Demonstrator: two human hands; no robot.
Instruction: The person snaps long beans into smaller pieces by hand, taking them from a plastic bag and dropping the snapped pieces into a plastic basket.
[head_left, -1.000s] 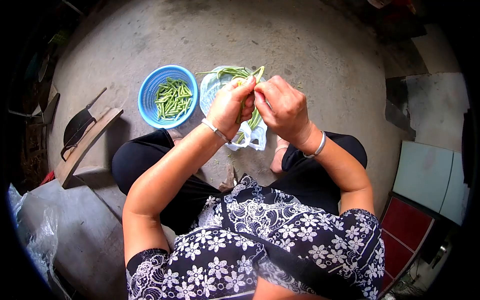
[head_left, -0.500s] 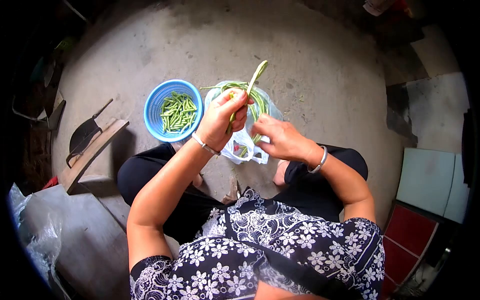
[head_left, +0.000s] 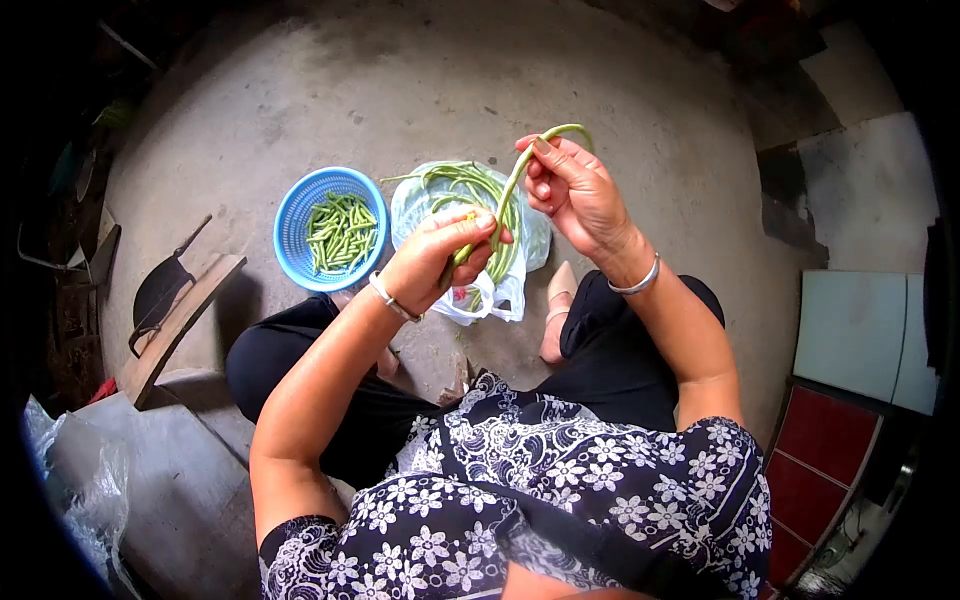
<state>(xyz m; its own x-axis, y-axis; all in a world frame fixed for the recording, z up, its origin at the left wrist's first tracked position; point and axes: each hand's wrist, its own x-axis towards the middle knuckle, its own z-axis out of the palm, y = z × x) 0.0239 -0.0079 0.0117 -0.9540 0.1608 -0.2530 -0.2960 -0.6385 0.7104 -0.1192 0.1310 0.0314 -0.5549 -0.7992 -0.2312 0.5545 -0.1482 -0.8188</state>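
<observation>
The right hand (head_left: 578, 195) pinches a long green bean (head_left: 511, 184) between thumb and forefinger near its upper part, the tip arching away beyond them; its other fingers curl loosely. The left hand (head_left: 440, 250) is clamped on the bean's lower part, thumb pressed along it and fingers folded round. A small yellow bit shows by the left thumb; what it is cannot be told.

The step in hand appears to be working this one bean, spanned between both hands above the plastic bag (head_left: 537, 240). Any move from here would seem to call for a firm left grip and a light pinch on the right, since the bean looks bendable.

Below, more long beans (head_left: 470, 177) lie coiled on the bag, some strands poking past its edge. The left hand and forearm cover part of them. Just beside, to the left, a blue basket (head_left: 284, 240) holds short bean pieces (head_left: 343, 233). Both sit on the concrete floor (head_left: 400, 90), ahead of the person's feet.

Farther left, a dark tool (head_left: 160, 292) with a thin handle rests against a wooden board (head_left: 185, 325), well apart.
</observation>
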